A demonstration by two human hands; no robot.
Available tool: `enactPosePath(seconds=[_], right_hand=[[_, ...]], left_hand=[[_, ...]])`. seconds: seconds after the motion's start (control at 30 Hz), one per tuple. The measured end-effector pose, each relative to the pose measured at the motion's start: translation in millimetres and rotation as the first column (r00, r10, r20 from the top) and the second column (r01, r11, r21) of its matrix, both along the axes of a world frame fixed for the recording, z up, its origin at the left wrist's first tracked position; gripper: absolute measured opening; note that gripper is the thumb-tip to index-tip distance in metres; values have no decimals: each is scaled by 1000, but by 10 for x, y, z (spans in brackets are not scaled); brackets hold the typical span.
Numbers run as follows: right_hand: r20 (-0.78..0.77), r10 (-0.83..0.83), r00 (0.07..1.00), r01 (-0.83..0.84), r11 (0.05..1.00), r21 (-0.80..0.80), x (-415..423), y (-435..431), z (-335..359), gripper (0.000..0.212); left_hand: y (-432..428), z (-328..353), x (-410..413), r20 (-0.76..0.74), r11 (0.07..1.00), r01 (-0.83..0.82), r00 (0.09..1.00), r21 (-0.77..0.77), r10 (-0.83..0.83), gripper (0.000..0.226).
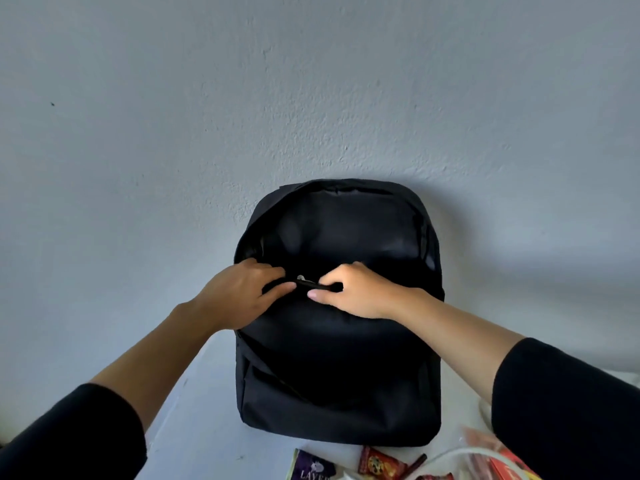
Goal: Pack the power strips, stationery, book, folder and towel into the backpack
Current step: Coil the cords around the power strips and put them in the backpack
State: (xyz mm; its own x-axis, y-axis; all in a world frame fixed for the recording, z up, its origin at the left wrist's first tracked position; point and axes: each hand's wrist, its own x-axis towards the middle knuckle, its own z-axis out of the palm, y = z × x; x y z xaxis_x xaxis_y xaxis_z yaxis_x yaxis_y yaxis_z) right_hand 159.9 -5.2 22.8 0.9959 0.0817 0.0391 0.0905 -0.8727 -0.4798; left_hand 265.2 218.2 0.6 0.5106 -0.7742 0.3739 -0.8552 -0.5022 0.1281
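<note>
My left hand (242, 292) and right hand (356, 292) curl and pinch the open rim of the black backpack (339, 393) at centre frame, beside what may be its zip pull (311, 284); I judge the soft, light cloth sags unless held there.

left hand (242, 292): fingers curled, gripping backpack (339, 375) | right hand (356, 292): pinching backpack | pose: both reaching forward, close together
</note>
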Motion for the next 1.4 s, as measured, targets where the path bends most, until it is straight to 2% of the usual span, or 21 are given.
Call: enactPosePath(seconds=[0.07, 0.13, 0.2, 0.27, 0.3, 0.4, 0.43, 0.5, 0.6, 0.63, 0.73, 0.87, 0.93, 0.97, 1.03, 1.1, 1.17, 1.23, 1.3, 1.4], right_hand=[[86, 23, 996, -19, 999, -46, -36, -28, -25, 39], [229, 80, 970, -57, 993, -106, -60, -46, -50, 36], [321, 126, 939, -100, 990, -96, -88, -66, -67, 32], [352, 138, 926, -123, 990, -64, -125, -91, -101, 29], [352, 130, 927, -118, 992, -55, -141, -98, -128, 28], [310, 72, 948, -61, 997, -46, -153, -83, -153, 23], [285, 50, 957, -36, 998, -54, -143, -69, -142, 22], [236, 11, 972, 5, 998, -67, -138, -39, -115, 21], [238, 1, 971, 14, 998, -59, -176, -46, -134, 11], [256, -7, 967, 19, 999, -44, -201, -67, -146, 16], [388, -33, 921, 30, 999, 14, -362, -101, -157, 29], [615, -77, 785, -2, 992, 126, -683, -25, -172, 17], [681, -45, 731, -35, 994, 104, -881, 68, -212, 12], [673, -21, 740, -67, 992, 105, -996, 125, -246, 10], [519, 35, 854, -133, 979, 153, -1215, 224, -314, 8], [275, 124, 953, -166, 977, 133, -1370, 302, -449, 11], [80, 224, 971, -226, 974, 14, -1531, 410, -635, 28], [-27, 310, 950, -311, 943, -117, -1666, 532, -774, 39], [-69, 372, 926, -378, 899, -220, -1752, 645, -878, 43], [-117, 385, 915, -403, 870, -284, -1812, 757, -972, 40]], left_hand=[[-58, 75, 22, -50, 998, 24, 999, 52, -22, 36], [-92, 165, 38, -186, 998, 43, 982, 34, -36, 31], [-97, 233, 33, -314, 996, 87, 946, 5, -81, 23], [-100, 237, 21, -363, 993, 112, 927, 32, -93, 20], [-107, 223, 23, -377, 995, 90, 924, 52, -64, 26], [-151, 222, 51, -390, 989, -32, 917, 142, 86, 67], [-166, 227, 58, -386, 985, -59, 915, 165, 120, 74], [-189, 255, 56, -382, 978, -94, 910, 186, 160, 72], [-189, 208, -7, -278, 986, -94, 952, 135, 129, 42], [-191, 160, -35, -202, 988, -106, 971, 109, 127, 34], [-172, -17, -176, -38, 987, -132, 991, -87, 129, 36], [-156, -81, -539, 141, 945, -23, 987, -327, 73, 25], [-90, -66, -837, 146, 932, 33, 989, -362, 22, 22], [-32, -74, -1009, 99, 931, 57, 995, -360, -22, 20], [121, -110, -1329, -67, 962, 83, 992, -260, -103, 14], [293, -214, -1568, -250, 996, 88, 964, -8, -87, 19], [483, -361, -1773, -330, 942, 78, 943, 326, 36, 45], [635, -506, -1918, -332, 838, 62, 932, 542, 146, 68], [710, -634, -2004, -361, 781, 60, 907, 621, 217, 85], [720, -746, -2060, -419, 798, 43, 868, 601, 268, 91]])
